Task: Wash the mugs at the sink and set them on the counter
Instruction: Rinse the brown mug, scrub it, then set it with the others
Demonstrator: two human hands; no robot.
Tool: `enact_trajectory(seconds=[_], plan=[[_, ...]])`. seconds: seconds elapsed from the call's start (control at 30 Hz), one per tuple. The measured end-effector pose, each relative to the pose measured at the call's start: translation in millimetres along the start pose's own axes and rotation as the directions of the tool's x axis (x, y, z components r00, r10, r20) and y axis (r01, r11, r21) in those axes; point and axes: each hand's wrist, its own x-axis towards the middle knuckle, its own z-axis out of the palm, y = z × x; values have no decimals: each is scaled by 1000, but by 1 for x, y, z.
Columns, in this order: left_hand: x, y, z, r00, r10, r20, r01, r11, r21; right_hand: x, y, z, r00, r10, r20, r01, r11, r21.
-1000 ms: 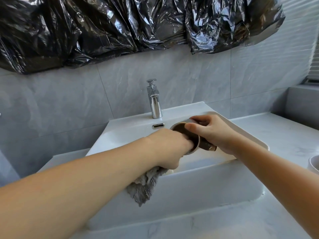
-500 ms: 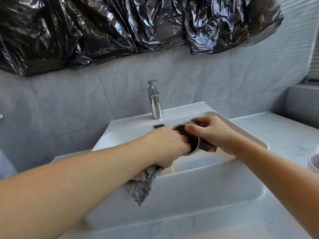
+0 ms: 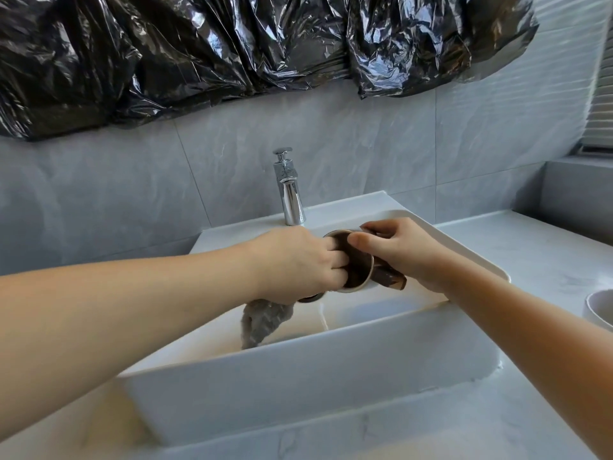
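A crinkled black plastic sheet (image 3: 232, 51) hangs across the top of the grey tiled wall (image 3: 365, 154) in front of you. Below it the pale marble counter (image 3: 530, 257) runs off to your right and carries a white rectangular sink (image 3: 298, 390), whose front wall stands close to you. A chrome tap (image 3: 289, 190) stands upright on the sink's back ledge, and no water is visible at its spout.

Both your bare forearms reach in over the basin. Your right hand (image 3: 406, 252) is closed around a mug (image 3: 360, 265), thumb across the rim and fingers wrapped behind the body. You hold the mug above the basin, just in front of the tap, tipped on its side with its brown inside facing left towards your other hand. A dark brown part of it sticks out below your right palm.

Your left hand (image 3: 298, 263) is curled tight on a grey cloth (image 3: 262, 322), with the fingertips pushed into the mug's mouth. The loose end of the cloth hangs down under your left wrist into the basin.

At the right edge, a white rounded vessel (image 3: 598, 310) sits on the counter, only partly in view.
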Motion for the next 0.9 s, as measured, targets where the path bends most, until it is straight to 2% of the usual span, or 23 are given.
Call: enact_trajectory(seconds=[0.07, 0.1, 0.2, 0.27, 0.33, 0.37, 0.4, 0.47, 0.53, 0.57, 0.67, 0.9], plan=[[12, 4, 0, 994, -22, 110, 26, 999, -39, 0, -1, 2, 999, -4, 42, 5, 1000, -19], [15, 5, 2, 993, -23, 114, 30, 998, -52, -1, -1, 1, 999, 0, 47, 1, 1000, -27], [6, 0, 8, 996, -28, -83, 22, 997, -75, -3, -3, -4, 999, -30, 43, 29, 999, 24], [-4, 0, 15, 974, -62, -220, 45, 996, -80, -3, -7, -5, 997, -67, 28, 63, 990, 128], [-11, 8, 18, 939, -170, -298, 143, 984, -110, -3, -11, -6, 999, 28, -22, -19, 942, 335], [-13, 11, 15, 920, -248, -303, 197, 962, -188, -2, -12, -6, 996, 84, -29, -63, 899, 433], [-14, 14, 13, 899, -325, -293, 245, 929, -276, -3, -12, -7, 993, 113, -19, -89, 863, 497], [-12, 17, 2, 839, -466, -280, 337, 850, -405, -10, -13, -3, 993, 111, 31, -111, 848, 518], [-7, 21, -10, 776, -597, -202, 442, 744, -501, -22, -15, 3, 994, 72, 81, -101, 892, 440], [-3, 24, -16, 765, -633, -120, 490, 692, -530, -26, -17, 5, 993, 55, 104, -91, 915, 393], [6, 33, -28, 781, -624, 23, 513, 620, -593, -33, -19, 5, 995, 81, 66, -98, 936, 338], [14, 47, -33, 812, -584, 4, 439, 605, -665, -33, -19, 1, 983, 182, -15, -160, 900, 406]])
